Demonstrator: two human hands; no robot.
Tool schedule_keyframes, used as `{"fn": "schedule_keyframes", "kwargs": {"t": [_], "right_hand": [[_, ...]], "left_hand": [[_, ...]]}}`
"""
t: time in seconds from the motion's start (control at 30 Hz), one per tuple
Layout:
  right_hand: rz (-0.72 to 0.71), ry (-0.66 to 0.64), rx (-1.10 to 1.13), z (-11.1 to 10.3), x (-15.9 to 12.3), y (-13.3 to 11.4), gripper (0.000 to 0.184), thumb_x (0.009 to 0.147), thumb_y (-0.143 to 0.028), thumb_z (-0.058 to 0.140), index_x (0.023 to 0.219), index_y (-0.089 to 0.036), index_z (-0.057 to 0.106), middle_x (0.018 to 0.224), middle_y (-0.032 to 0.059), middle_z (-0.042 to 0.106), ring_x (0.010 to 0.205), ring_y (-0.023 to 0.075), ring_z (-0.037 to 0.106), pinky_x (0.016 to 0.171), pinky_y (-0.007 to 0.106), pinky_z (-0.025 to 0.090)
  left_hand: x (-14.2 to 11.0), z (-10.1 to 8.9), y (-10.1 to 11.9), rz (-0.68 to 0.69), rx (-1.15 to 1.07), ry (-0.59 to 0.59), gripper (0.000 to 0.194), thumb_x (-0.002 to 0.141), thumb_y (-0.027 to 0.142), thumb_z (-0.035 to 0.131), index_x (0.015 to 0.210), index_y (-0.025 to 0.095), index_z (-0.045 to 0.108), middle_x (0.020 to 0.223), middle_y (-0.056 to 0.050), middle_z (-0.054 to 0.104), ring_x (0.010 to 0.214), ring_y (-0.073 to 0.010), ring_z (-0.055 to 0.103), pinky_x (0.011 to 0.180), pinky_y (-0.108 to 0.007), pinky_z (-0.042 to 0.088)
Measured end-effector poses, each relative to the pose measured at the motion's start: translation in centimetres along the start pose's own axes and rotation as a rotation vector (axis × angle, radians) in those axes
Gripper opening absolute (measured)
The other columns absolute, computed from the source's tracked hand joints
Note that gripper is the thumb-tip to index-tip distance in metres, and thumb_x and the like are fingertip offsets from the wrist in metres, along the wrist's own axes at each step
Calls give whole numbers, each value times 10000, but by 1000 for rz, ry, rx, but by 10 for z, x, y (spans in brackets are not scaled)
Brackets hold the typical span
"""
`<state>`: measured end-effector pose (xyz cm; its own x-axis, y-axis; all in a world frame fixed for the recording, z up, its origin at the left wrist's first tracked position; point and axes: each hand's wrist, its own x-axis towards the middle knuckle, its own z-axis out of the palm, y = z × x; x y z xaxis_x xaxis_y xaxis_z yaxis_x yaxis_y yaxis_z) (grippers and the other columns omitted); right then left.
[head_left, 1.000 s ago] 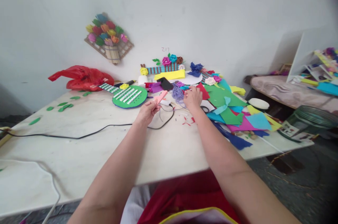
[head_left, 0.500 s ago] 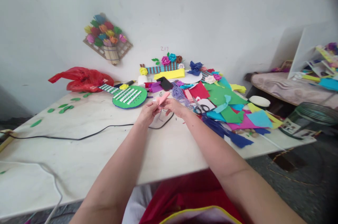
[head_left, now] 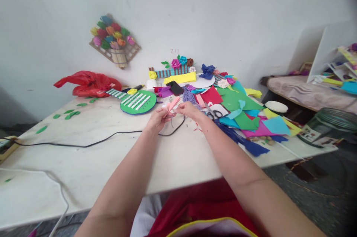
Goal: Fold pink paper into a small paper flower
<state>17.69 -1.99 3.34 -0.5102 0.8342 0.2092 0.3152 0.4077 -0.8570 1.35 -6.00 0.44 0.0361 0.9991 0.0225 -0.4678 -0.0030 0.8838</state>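
Note:
My left hand (head_left: 158,118) is closed on a folded strip of pink paper (head_left: 173,103) above the white table (head_left: 83,155). My right hand (head_left: 189,110) pinches the same strip from the right, so both hands meet at its lower end. Just behind them lie a tangle of purple thread (head_left: 190,96) and a pair of scissors (head_left: 212,112). A black cable (head_left: 111,136) runs under my hands across the table.
Coloured paper sheets (head_left: 245,118) pile up at the right. A green paper guitar (head_left: 136,101), a red plastic bag (head_left: 87,82) and paper flowers (head_left: 181,66) stand at the back. Green paper leaves (head_left: 68,113) lie at the left. A second table (head_left: 306,95) is further right.
My right hand left the paper pile at the right, came left and took hold of the pink strip beside my left hand. The scissors, hidden before, now show.

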Motion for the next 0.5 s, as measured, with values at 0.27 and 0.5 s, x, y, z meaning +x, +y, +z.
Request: {"fn": "schedule_keyframes", "kwargs": {"t": [0.27,0.5], "right_hand": [[55,65,83,7,0,-4,161,741,-259,539,627,-145,539,578,-8,558,525,94,512,548,222,386],[89,162,236,7,3,1,182,794,-270,514,660,-146,517,633,17,601,522,77,533,499,188,392]], "left_hand": [[-5,8,6,-145,-115,-3,91,722,165,655,751,115,584,516,-32,588,567,-156,646,435,-161,505],[-5,5,6,-86,-92,26,123,714,204,661,752,121,578,545,-16,586,500,-119,604,421,-174,495]]}}
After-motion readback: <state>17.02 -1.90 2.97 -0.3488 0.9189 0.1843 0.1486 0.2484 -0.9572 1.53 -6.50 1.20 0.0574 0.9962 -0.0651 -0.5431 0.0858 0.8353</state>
